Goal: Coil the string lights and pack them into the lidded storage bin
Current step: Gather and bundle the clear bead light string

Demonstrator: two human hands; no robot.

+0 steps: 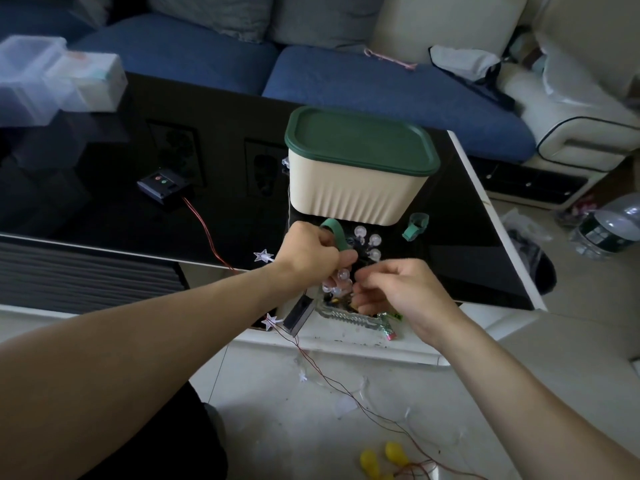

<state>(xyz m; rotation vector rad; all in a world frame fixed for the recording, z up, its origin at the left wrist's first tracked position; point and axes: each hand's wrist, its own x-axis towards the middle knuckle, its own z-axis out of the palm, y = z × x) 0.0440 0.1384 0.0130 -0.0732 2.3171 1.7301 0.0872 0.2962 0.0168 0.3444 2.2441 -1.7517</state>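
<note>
Forearms, both mine, reach in from the near edge toward the desk's [221,140] near rim.

Left hand [313,252]: fingers curled tight, its grip closed round a bundle of globe string lights [341,275] and a green strap [334,233] looped over the knuckles. Several clear bulbs [367,242] stick out on the far side of the fist.

Right hand [398,289]: fingers bent inward, fingertips just beside the bundle. Whether that grip actually pinches a wire or bulb, I cannot tell.

Storage bin [356,188]: cream ribbed body, dark green lid [360,140] still on, standing upright on the desk just beyond the hands.

Second green strap [415,226]: on the desk, right of the bin's base.

Star string lights [265,256]: copper wire trailing off the desk's near edge and across the floor, running near-right. Their long axis runs from the black battery box [162,185] at far left down toward me. A smaller battery case [299,313] hangs at the desk edge under my left wrist.

Handling, as I judge it: light, limp, thin wire that kinks and snags readily. Bulbs are small, hard and probably brittle. Best held around the coiled middle, not by single bulbs. The bundle itself shows no clear direction.

Yellow balloons [381,455]: on the floor, near right.
</note>
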